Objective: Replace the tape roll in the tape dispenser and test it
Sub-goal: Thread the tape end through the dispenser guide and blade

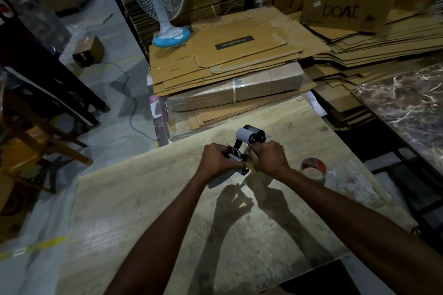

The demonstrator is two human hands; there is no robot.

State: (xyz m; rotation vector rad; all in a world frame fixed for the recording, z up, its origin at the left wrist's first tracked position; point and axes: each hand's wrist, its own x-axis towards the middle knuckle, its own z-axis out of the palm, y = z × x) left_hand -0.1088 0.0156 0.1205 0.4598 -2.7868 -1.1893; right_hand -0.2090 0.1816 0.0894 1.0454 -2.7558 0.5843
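Note:
A hand-held tape dispenser (249, 137) with a black frame and a pale roller hub is held above the wooden table (143, 210). My left hand (217, 159) grips its handle and blade end. My right hand (268, 159) is closed on the dispenser just below the hub, pinching something small and yellowish near the blade. A roll of clear tape (314, 171) with a brownish core lies flat on the table, just right of my right wrist. Whether any tape sits on the hub is unclear.
Stacks of flattened cardboard (227, 59) lie beyond the table's far edge, with a blue-and-white fan (165, 2) on them. A "boat" carton (347, 4) sits at the back right. A marble slab (407, 107) is at right; a wooden chair (28, 141) stands at left.

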